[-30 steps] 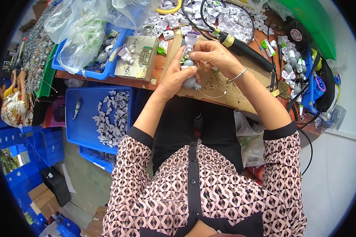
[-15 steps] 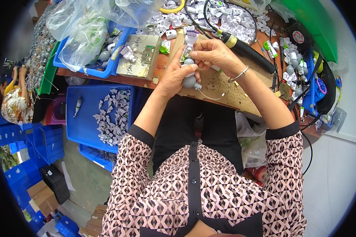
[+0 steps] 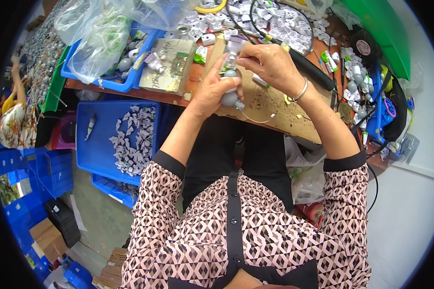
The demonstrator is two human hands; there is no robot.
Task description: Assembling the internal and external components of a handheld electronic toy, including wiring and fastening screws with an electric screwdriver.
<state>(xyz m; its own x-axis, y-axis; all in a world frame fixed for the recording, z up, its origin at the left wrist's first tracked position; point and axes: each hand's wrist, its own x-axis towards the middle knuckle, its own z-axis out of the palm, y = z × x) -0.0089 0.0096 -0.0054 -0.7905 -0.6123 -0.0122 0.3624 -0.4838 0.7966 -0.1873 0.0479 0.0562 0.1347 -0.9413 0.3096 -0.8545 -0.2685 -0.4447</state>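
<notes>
- Clearly, the left hand (image 3: pixel 211 92) grips the grey toy piece (image 3: pixel 229 99), thumb across its middle, the rounded lower end poking out beneath.
- Just above, the right hand (image 3: pixel 243 54) curls beside the purple-tipped white part (image 3: pixel 235 45); I can't tell whether those fingers pinch it.

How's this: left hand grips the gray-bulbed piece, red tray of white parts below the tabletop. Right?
One fix: the tray is blue, not red, as the head view shows. The left hand does grip the gray-bulbed piece, and the white parts are below the tabletop.
</notes>
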